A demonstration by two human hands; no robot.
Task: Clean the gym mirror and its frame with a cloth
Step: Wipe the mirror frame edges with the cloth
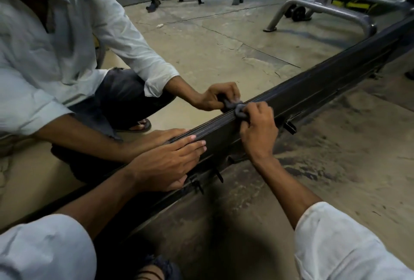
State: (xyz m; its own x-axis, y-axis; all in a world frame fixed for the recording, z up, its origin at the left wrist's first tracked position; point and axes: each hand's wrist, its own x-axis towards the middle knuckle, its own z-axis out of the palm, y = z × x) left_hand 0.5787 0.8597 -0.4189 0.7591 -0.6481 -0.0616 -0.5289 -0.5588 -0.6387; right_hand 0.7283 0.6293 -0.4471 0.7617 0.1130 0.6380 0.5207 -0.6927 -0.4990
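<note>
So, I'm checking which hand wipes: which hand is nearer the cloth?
Right. The right hand grips the cloth on the mirror frame; the left hand rests flat on the frame further left, apart from the cloth.

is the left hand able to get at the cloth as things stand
Likely yes: the left hand lies flat on the frame, and only bare frame separates it from the cloth the right hand grips.

The bare concrete floor (349,149), smeared with dark dusty patches to the right of the right hand (257,132), carries the mirror's dark frame (313,93) running beneath that hand, with black clips (290,127) at its foot.
</note>
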